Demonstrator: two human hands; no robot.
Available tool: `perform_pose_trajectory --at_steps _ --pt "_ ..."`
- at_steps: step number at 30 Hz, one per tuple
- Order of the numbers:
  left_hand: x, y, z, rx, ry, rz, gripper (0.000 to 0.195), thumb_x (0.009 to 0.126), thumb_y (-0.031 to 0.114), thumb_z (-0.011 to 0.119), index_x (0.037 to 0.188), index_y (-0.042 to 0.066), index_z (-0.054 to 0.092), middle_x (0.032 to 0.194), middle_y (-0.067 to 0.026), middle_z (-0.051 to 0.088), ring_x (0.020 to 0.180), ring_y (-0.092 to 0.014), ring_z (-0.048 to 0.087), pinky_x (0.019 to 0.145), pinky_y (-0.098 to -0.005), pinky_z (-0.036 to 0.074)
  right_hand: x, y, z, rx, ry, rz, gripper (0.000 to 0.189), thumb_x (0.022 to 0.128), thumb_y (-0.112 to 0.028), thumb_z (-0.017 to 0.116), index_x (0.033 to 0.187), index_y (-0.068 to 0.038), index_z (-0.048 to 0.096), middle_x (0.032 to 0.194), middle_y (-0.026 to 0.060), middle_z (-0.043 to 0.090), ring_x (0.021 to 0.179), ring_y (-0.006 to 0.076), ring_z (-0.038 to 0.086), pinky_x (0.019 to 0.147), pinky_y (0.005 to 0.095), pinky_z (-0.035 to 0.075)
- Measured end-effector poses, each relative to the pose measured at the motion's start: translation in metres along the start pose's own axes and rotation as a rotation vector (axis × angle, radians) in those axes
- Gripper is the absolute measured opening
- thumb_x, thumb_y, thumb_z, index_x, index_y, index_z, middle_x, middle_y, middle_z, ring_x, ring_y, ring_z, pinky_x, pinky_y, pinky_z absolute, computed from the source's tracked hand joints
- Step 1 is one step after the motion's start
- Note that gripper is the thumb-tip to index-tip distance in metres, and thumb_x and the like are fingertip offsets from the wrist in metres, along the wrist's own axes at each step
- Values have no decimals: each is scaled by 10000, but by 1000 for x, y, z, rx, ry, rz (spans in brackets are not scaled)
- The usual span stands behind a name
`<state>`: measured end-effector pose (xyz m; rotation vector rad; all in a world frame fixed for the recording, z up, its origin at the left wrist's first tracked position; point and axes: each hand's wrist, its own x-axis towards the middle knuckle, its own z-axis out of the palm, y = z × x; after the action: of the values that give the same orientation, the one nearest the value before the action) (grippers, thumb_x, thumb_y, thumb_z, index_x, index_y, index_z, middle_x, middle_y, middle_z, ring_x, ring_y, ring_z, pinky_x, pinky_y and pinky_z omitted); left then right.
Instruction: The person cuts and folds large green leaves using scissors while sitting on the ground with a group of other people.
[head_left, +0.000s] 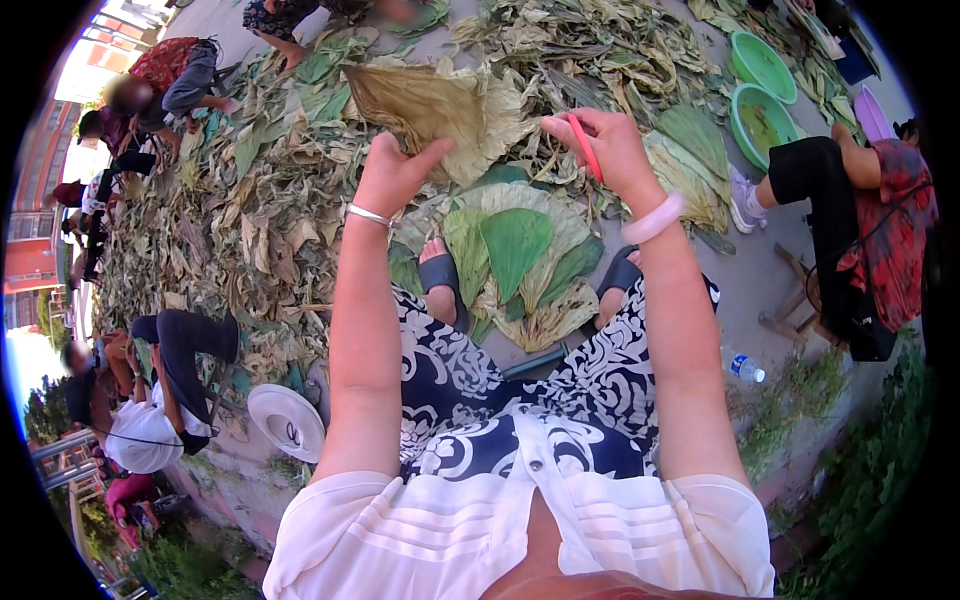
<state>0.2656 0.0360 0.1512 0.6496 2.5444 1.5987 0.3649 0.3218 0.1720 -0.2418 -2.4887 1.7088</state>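
Observation:
My left hand holds a large, brownish dried leaf, probably lotus, by its near edge, thumb across it. A slim red tool, possibly a scissors handle, sits in my right hand; its working end cannot be made out. The fingertips of that hand are at the right edge of the same leaf. Below both hands, between my sandalled feet, lies a fanned stack of flattened leaves. A bright green leaf piece is on top of it.
Heaped dried leaves cover the ground ahead and left. More flat leaves lie at right, near green basins and a seated person. A plastic bottle is by my right side, a pale hat at left. Other people sit around the heap.

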Motion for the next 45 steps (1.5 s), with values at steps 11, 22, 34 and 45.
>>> perform_pose_trajectory --at_steps 11,22,34,45 --pt "-4 46 21 385 178 399 291 689 -8 666 971 63 672 955 -63 687 809 -294 642 680 -355 513 -2 -6 8 368 -68 208 503 854 -504 678 910 -4 688 618 59 622 524 102 591 456 238 432" --pt "-2 64 55 743 103 782 371 613 -20 659 971 74 647 1182 -15 646 1072 -244 605 848 -366 494 0 -8 8 457 32 192 467 819 -465 719 862 -4 662 654 20 584 567 96 521 521 243 408" --pt "-19 60 63 438 -307 508 647 718 152 747 1324 88 530 1355 -106 529 1295 -294 452 1090 -415 338 1 5 5 518 143 2 342 787 -120 711 1085 19 615 840 -22 592 706 50 512 607 207 418" --pt "0 58 34 -85 -181 120 482 839 203 675 1281 39 571 1305 -94 575 1227 -200 512 1057 -338 361 -11 -9 21 289 -300 -124 447 763 -80 665 1189 28 582 806 -36 562 696 37 483 612 205 411"
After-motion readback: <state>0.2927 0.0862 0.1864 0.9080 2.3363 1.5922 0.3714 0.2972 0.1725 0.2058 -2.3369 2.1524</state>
